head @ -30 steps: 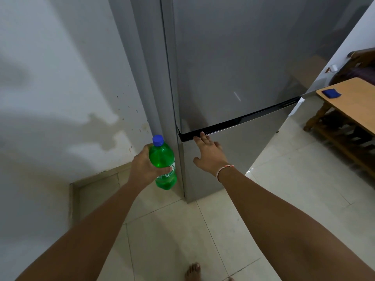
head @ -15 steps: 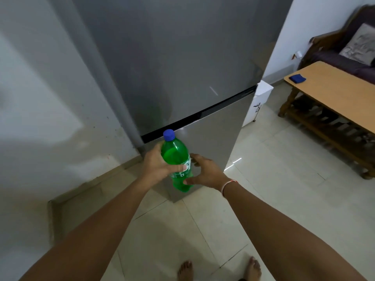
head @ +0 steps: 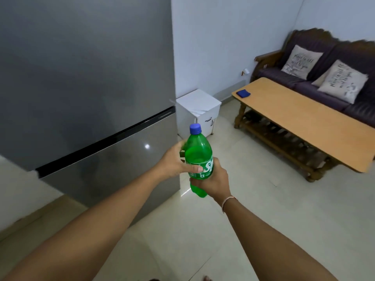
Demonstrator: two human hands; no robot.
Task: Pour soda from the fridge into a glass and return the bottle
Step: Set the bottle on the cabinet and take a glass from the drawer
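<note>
A green soda bottle (head: 199,151) with a blue cap stands upright in front of me, about half full. My left hand (head: 174,162) grips its left side at the label, thumb across the front. My right hand (head: 213,181) wraps the lower part from the right and below. The grey fridge (head: 85,78) fills the left of the view with both doors closed. No glass is in view.
A small white cabinet (head: 197,106) stands right of the fridge against the wall. A long wooden coffee table (head: 304,116) with a blue cloth (head: 243,93) stands to the right, and a dark sofa (head: 316,63) with two cushions behind it. Tiled floor lies between.
My right hand left the closed fridge door and took hold of the bottle alongside my left hand. The view has swung right, away from the fridge, bringing the table and sofa into sight.
</note>
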